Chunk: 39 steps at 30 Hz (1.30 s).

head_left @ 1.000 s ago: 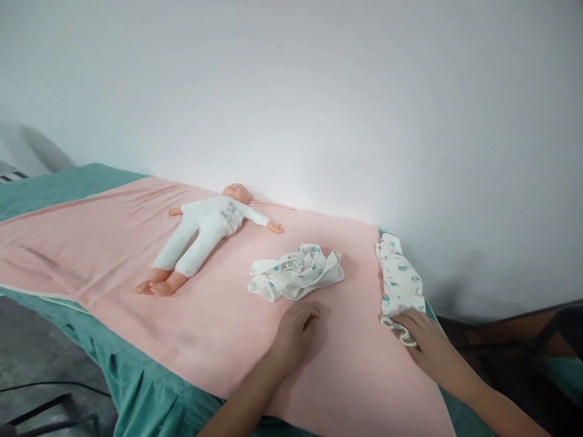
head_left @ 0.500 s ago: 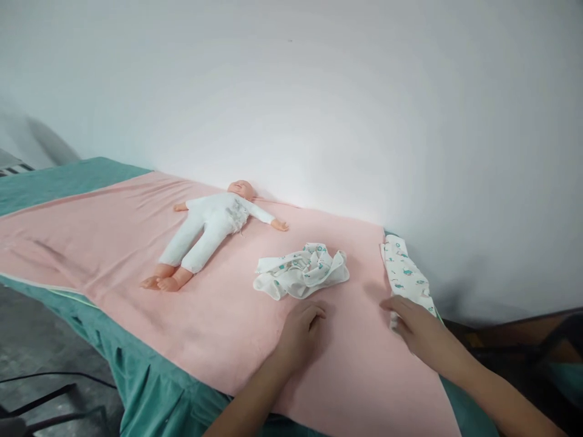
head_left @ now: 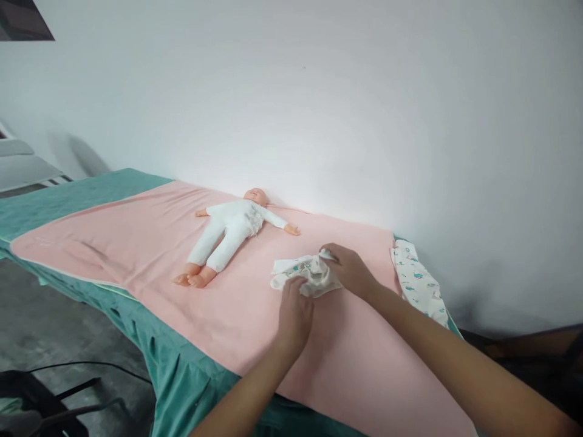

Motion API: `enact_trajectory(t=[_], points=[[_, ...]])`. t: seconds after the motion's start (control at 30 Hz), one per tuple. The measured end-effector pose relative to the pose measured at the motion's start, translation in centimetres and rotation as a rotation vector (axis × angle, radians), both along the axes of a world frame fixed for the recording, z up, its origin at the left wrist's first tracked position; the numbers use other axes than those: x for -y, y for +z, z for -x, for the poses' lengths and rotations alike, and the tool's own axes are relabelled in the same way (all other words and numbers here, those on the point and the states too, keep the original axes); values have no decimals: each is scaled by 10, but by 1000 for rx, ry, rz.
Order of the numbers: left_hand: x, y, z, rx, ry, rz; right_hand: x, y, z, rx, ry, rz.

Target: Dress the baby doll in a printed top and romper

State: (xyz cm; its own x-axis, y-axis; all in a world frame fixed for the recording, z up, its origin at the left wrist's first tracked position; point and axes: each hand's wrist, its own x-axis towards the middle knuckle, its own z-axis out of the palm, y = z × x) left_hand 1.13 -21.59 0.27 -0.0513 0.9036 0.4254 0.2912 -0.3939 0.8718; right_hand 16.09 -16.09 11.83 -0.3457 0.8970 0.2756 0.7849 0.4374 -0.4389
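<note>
A crumpled white baby garment [head_left: 295, 267] with a small green print lies on the pink sheet [head_left: 255, 328], its cut hidden by the folds. My right hand [head_left: 348, 267] pinches its far right part and holds that fold slightly raised. At the near edge, my left hand [head_left: 295, 318] has its curled fingers closed on the fabric. Left of and beyond my hands, a baby doll [head_left: 232, 221] in a white suit rests on its back, arms spread and feet toward the near left.
A second white printed cloth [head_left: 416, 282] hangs over the sheet's right end. Beneath the pink sheet is a green cover [head_left: 182, 376] draping down the front. The white wall [head_left: 319, 121] rises right behind. Dark chair-like parts [head_left: 54, 400] and a cable are at lower left.
Both hands have moved onto the garment. The right came leftward from beside the second cloth and has taken hold; the left moved forward to the near edge. The view has shifted slightly left.
</note>
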Motion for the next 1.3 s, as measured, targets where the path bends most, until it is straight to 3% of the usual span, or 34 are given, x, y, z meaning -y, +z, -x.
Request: enact_trajectory(t=[0.1, 0.2, 0.33, 0.47, 0.63, 0.77, 0.87, 1.07, 1.2, 1.3], points=[[-12, 37, 13, -75, 58, -126, 8, 40, 3, -238, 35, 35], [-24, 77, 16, -135, -67, -154, 21, 81, 10, -329, 62, 9], [-28, 121, 20, -103, -133, -17, 42, 124, 10, -361, 80, -58], [-16, 158, 33, -56, -212, 91, 62, 146, -6, -355, 23, -91], [5, 189, 36, -15, -515, 150, 82, 152, -24, -345, 36, 24], [11, 196, 22, -32, -652, 219, 92, 155, -31, -272, 64, 79], [9, 194, 12, -107, -660, 239, 94, 153, -39, -195, 73, 110], [-4, 182, 6, -237, -160, -46, 93, 133, -64, 58, -79, 141], [-13, 170, 13, -267, -13, -105, 91, 120, -84, 108, -200, 96], [-21, 160, 25, -296, 54, -110, 90, 108, -101, -8, -268, 69]])
